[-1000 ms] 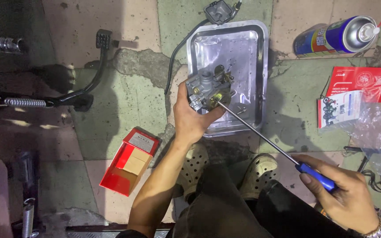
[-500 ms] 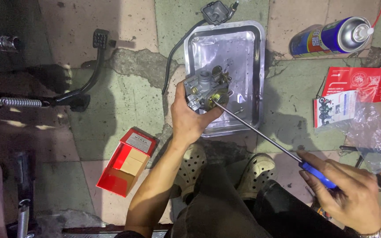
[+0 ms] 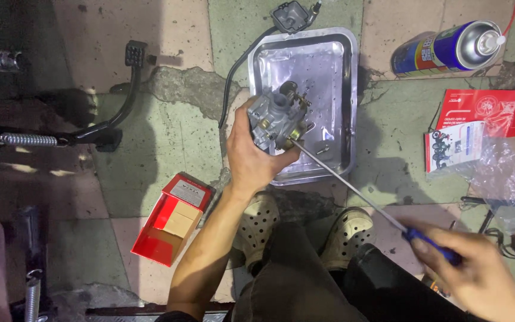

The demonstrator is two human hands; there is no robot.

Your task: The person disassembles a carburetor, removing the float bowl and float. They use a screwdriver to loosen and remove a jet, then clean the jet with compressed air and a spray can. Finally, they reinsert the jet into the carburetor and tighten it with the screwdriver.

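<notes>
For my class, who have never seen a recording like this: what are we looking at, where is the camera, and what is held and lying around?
The camera sits on a person's head and looks down at their own hands and knees. The left hand grips a grey metal engine part over a metal tray on the tiled floor. The right hand holds a long blue-handled screwdriver with its tip at the part. Nearby lie a blue spray can, an open red box, red leaflets and a black pedal lever.

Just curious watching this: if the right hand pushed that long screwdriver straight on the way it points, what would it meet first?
The right hand aims the screwdriver up-left; its tip already looks set against the grey carburetor held by the left hand, over the metal tray.
</notes>
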